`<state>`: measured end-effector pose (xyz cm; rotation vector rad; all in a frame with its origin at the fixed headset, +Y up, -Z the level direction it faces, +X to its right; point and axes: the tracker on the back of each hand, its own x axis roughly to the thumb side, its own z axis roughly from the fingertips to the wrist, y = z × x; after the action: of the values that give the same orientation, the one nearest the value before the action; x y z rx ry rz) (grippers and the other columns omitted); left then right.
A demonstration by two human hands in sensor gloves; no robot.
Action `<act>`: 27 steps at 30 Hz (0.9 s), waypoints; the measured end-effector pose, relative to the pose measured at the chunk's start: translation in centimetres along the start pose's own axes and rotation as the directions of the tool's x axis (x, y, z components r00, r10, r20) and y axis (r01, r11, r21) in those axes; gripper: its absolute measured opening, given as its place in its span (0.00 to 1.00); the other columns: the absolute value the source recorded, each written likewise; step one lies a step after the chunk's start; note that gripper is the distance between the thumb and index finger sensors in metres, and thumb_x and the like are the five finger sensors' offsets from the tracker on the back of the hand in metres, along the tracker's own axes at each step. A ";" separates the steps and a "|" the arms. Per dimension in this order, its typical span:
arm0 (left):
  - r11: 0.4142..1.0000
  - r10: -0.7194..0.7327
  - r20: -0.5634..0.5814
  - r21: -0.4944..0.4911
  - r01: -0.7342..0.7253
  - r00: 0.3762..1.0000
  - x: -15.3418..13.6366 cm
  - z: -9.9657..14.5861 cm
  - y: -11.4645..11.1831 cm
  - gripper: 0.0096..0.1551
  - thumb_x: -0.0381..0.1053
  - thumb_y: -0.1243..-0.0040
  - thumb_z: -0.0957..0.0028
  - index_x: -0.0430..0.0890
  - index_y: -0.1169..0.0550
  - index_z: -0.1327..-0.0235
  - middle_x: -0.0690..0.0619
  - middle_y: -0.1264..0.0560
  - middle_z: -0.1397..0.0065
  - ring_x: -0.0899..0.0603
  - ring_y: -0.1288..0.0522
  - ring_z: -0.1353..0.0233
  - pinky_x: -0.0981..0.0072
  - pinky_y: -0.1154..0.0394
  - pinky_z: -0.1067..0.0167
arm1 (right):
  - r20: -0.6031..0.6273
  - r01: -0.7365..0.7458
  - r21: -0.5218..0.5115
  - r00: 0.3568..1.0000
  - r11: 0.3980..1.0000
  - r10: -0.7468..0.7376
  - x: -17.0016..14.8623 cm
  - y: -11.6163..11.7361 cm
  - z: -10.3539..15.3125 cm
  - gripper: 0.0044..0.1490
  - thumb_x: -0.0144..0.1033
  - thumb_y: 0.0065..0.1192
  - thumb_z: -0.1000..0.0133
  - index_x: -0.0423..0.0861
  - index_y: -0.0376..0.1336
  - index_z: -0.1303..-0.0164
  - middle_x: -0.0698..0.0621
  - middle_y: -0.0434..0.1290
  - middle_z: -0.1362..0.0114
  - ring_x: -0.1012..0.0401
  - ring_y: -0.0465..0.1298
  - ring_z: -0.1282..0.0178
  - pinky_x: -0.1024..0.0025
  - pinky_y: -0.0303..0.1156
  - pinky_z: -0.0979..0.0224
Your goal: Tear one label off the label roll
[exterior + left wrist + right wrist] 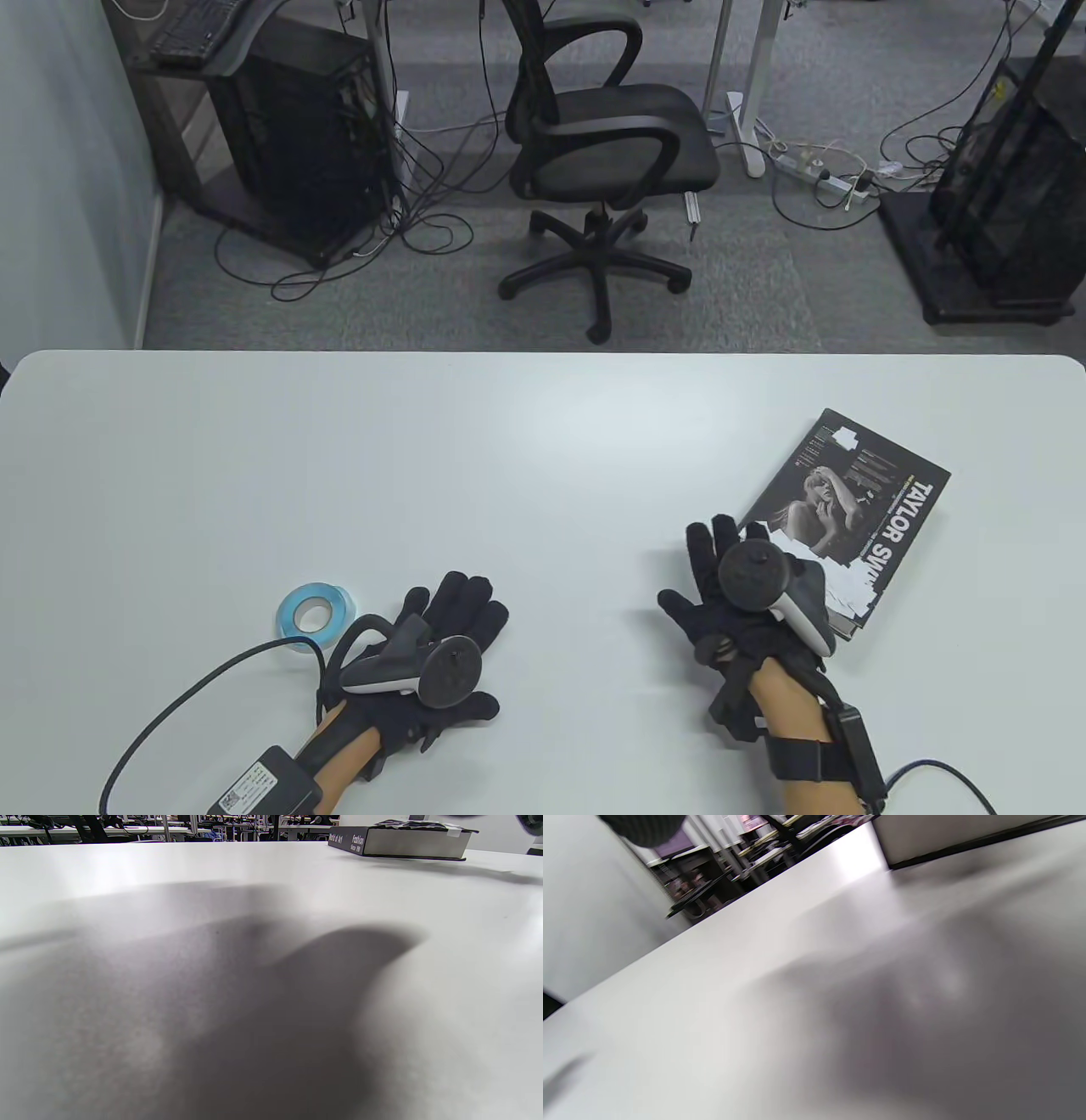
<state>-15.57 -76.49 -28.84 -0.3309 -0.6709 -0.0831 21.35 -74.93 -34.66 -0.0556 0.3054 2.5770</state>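
Blue-edged, the label roll (313,613) lay flat just beside the left hand (428,658), whose fingers rested spread; the right hand (734,594) lay splayed, empty, partly over a book (857,501). Light and slippery, likely: steady its rim, pinch the loose end.

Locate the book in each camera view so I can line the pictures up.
Table view: book lies right of centre, beside the right hand.
Left wrist view: top right, spine showing.
Right wrist view: top right corner, blurred.
Shared landmark: the white table.
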 end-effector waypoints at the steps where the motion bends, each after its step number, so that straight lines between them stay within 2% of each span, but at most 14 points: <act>1: 1.000 0.000 0.001 -0.001 0.000 1.000 0.0 0.0 0.0 0.60 0.76 0.60 0.57 0.49 0.68 0.27 0.45 0.75 0.21 0.34 0.72 0.19 0.32 0.63 0.29 | -0.016 0.025 -0.019 1.000 1.000 -0.025 -0.6 -0.4 0.0 0.53 0.66 0.54 0.51 0.63 0.31 0.26 0.54 0.25 0.18 0.46 0.21 0.20 0.36 0.17 0.29; 6: 1.000 -0.007 0.011 0.002 0.007 1.000 0.2 0.0 0.1 0.60 0.76 0.60 0.57 0.49 0.68 0.27 0.45 0.75 0.21 0.34 0.72 0.19 0.32 0.63 0.29 | -0.120 0.094 -0.099 0.987 0.991 -0.106 -3.8 -1.9 -0.1 0.53 0.65 0.54 0.51 0.63 0.31 0.26 0.54 0.25 0.18 0.46 0.21 0.20 0.36 0.16 0.30; 9: 1.000 -0.004 0.014 0.006 0.004 1.000 0.3 0.1 0.1 0.60 0.76 0.60 0.57 0.49 0.68 0.27 0.45 0.75 0.21 0.34 0.72 0.19 0.32 0.63 0.29 | -0.197 0.070 -0.131 0.976 0.989 -0.095 -5.4 -2.2 -0.1 0.53 0.65 0.54 0.50 0.63 0.31 0.26 0.54 0.23 0.19 0.46 0.19 0.21 0.36 0.15 0.31; 14: 1.000 -0.004 0.016 0.003 0.004 1.000 0.4 0.1 0.0 0.60 0.76 0.60 0.57 0.49 0.68 0.27 0.45 0.75 0.21 0.34 0.72 0.19 0.32 0.63 0.29 | -0.248 0.048 -0.175 0.964 0.983 -0.092 -6.6 -2.1 -0.3 0.53 0.64 0.53 0.50 0.63 0.31 0.26 0.54 0.21 0.20 0.47 0.18 0.22 0.37 0.15 0.31; 23: 1.000 -0.005 0.020 0.003 0.004 1.000 0.6 0.0 0.0 0.60 0.76 0.59 0.57 0.49 0.68 0.27 0.45 0.75 0.21 0.34 0.71 0.19 0.32 0.63 0.29 | -0.289 0.009 -0.137 0.956 0.991 -0.049 -7.5 -0.8 -1.2 0.51 0.63 0.54 0.50 0.63 0.33 0.25 0.54 0.22 0.19 0.48 0.18 0.21 0.38 0.14 0.30; 27: 1.000 -0.006 0.021 0.003 0.006 1.000 0.6 0.0 0.0 0.60 0.76 0.59 0.57 0.49 0.68 0.27 0.45 0.75 0.21 0.34 0.71 0.19 0.32 0.63 0.29 | -0.292 -0.014 -0.140 0.956 0.990 -0.028 -7.4 -0.8 -1.2 0.50 0.63 0.54 0.50 0.62 0.36 0.24 0.52 0.27 0.17 0.45 0.23 0.18 0.36 0.17 0.29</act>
<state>-15.09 -76.49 -28.43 -0.3272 -0.6923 -0.0843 28.01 -78.32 -35.22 -0.4942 0.2290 2.5767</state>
